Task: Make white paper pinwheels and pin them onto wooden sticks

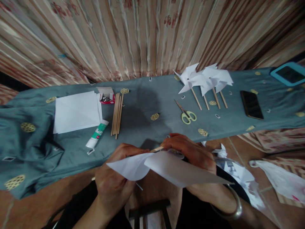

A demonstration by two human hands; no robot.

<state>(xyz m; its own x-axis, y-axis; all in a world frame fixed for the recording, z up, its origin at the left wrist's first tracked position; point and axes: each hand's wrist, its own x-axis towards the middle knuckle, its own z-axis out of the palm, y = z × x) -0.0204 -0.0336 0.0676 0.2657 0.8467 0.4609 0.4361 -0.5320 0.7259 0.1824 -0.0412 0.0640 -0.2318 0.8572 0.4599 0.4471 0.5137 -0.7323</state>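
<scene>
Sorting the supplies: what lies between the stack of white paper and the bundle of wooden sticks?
In the head view, a small red box of pins and a glue tube lie there.

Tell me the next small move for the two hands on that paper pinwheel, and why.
Probably press the paper pinwheel onto the stick tip. The left hand and right hand both hold it at the stick's end, and it looks looser than the finished pinwheels on the cloth.

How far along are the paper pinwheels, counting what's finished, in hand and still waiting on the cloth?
Done: finished pinwheels on sticks lie near the scissors. In hand: left hand and right hand hold a folded paper pinwheel against a stick tip. Left: a bundle of bare sticks, a white paper stack and a glue tube remain.
</scene>
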